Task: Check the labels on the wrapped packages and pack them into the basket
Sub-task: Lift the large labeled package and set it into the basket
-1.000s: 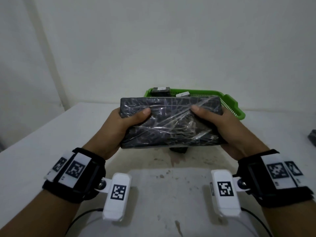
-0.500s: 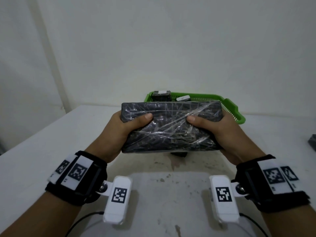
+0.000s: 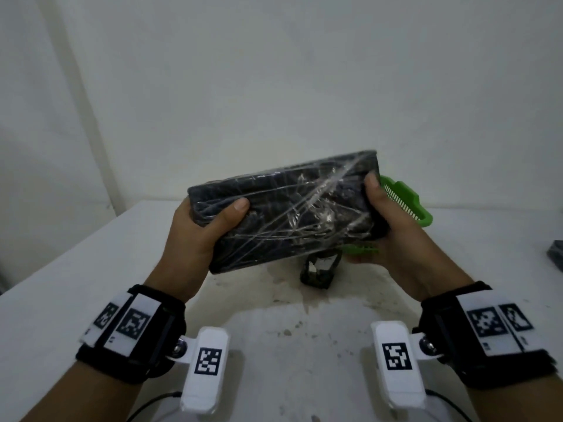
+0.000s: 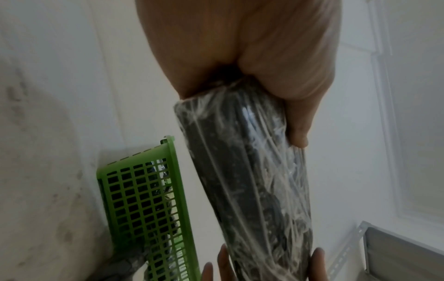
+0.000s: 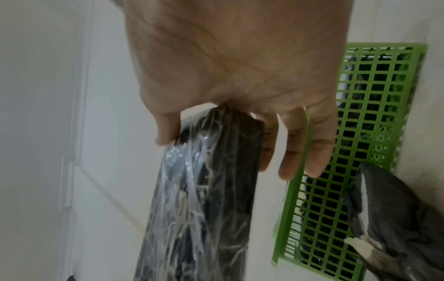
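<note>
A long dark package wrapped in clear film (image 3: pixel 283 208) (image 4: pixel 252 180) (image 5: pixel 204 199) is held in the air above the white table (image 3: pixel 76 300), tilted with its right end raised. My left hand (image 3: pixel 201 226) grips its left end, thumb on the top face. My right hand (image 3: pixel 387 226) grips the right end, thumb on the upper corner and fingers underneath. Behind the package stands the green lattice basket (image 3: pixel 405 202) (image 4: pixel 144 205) (image 5: pixel 360 133), mostly hidden in the head view; dark wrapped packages show through its wall. No label is visible on the held package.
A small dark wrapped package (image 3: pixel 320 268) (image 5: pixel 396 218) lies on the table just in front of the basket, below the held one. Another dark object (image 3: pixel 556 254) sits at the table's right edge. A white wall rises behind the table.
The package has turned from level to tilted, right end up and left end down, and has shifted a little to the right. My right thumb moved from the top face to the upper right corner.
</note>
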